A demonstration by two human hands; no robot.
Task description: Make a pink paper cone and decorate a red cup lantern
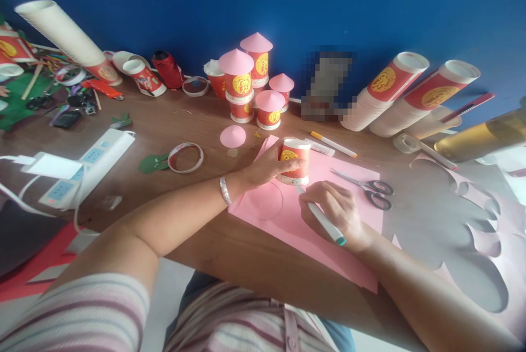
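Note:
My left hand is wrapped round a red paper cup with a gold emblem. The cup stands on pink paper, and its lower rim carries a tape ring or patterned band. In my right hand is a white marker with a green end; its tip points at the paper by the cup's base. A drawn circle shows on the paper left of the cup. Black-handled scissors lie on the paper's right side. An orange-capped marker rests behind the cup.
Several cups with pink cone tops stand at the back. Stacked paper cups lean at right, near a tape roll and pink scraps. A power strip, a cut cup ring and a loose pink cone lie left.

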